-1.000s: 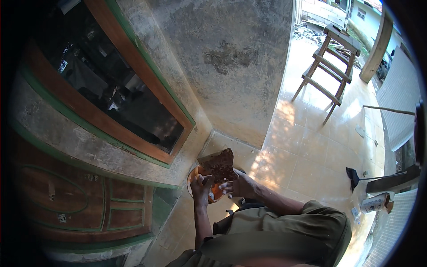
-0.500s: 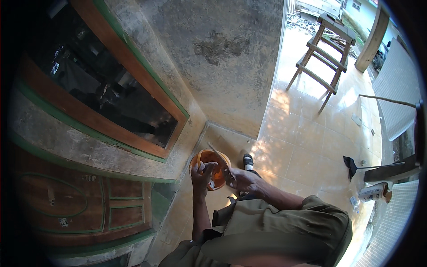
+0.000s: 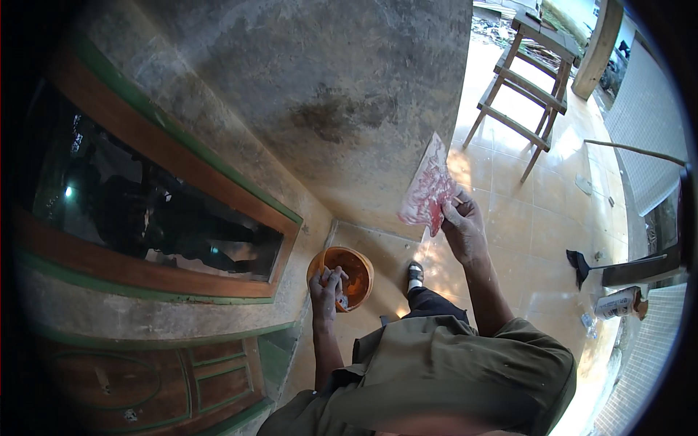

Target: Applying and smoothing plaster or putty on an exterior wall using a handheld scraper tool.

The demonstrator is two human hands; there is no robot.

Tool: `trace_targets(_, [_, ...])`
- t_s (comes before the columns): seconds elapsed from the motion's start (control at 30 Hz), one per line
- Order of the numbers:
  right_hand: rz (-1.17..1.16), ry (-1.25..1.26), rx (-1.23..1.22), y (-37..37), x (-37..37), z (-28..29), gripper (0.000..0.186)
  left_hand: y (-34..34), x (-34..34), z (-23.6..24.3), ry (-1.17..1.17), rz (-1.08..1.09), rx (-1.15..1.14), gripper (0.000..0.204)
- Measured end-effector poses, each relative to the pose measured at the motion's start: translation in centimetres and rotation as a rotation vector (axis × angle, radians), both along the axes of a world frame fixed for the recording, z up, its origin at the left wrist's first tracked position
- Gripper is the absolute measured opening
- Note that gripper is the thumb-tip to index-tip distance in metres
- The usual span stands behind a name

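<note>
Patchy grey wall [image 3: 363, 80], tiled floor [image 3: 509, 232] below orange bucket [image 3: 358, 270]

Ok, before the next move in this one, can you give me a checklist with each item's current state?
1. Right hand has a grip on the flat, smeared sheet: ok, pinched at its lower right edge.
2. Left hand is at the orange bucket: ok, at the left side of the rim. Whether its fingers hold anything else: cannot tell.
3. Bucket mouth is uncovered by the sheet: ok, the sheet is up and to the right.
4. Sheet is off the plaster wall: cannot tell; they overlap in this view.
5. Bucket rests on the tiled floor: cannot tell; its base is hidden.
</note>
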State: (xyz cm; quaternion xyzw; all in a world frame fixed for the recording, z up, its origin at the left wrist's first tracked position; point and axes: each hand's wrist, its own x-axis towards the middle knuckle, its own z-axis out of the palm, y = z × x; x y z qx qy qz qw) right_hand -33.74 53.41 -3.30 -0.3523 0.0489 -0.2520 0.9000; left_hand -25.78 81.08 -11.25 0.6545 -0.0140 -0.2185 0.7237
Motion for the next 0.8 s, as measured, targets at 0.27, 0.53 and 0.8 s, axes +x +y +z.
trace_targets(0.27, [-0.368,0.067,-0.448,-5.1,8.7,3.4,0.021,-3.7,7.1,2.1,-0.039,0.059,0.071,0.021])
trace_targets(0.53, [-0.578,0.031,-0.483,-5.3,15.1,4.6,0.021,-5.3,12.8,2.0,0.019,0.068,0.014,0.021])
trace_targets(0.8, [-0.947,0.341,-0.768,-5.0,16.3,4.4,0.017,-5.9,16.7,2.3,-0.019,-0.076,0.03,0.021])
